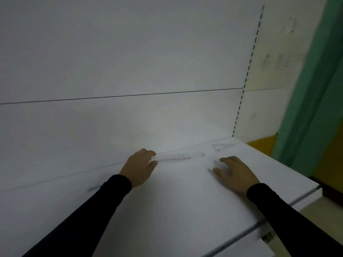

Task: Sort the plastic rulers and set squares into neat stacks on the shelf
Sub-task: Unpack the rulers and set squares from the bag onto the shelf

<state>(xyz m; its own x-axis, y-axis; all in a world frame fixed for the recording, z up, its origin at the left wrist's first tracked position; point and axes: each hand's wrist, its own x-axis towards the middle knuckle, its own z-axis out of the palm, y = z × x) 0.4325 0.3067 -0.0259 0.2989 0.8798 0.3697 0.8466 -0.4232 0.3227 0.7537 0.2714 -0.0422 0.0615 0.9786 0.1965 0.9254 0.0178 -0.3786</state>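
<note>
A clear plastic ruler (176,156) lies along the back of the white shelf (167,210), near the rear panel. My left hand (139,166) grips its left end between curled fingers and thumb. A second clear strip (198,154) seems to lie under or just behind the ruler's right end. A clear set square (221,146) lies flat in the back right corner of the shelf. My right hand (233,173) hovers or rests low over the shelf to the right of the ruler, fingers loosely spread, holding nothing.
The white rear panel (120,62) rises straight behind the shelf, with a slotted upright (248,71) at its right end. The shelf's front edge (250,230) runs diagonally at the lower right. A green wall (319,80) and yellow floor lie beyond.
</note>
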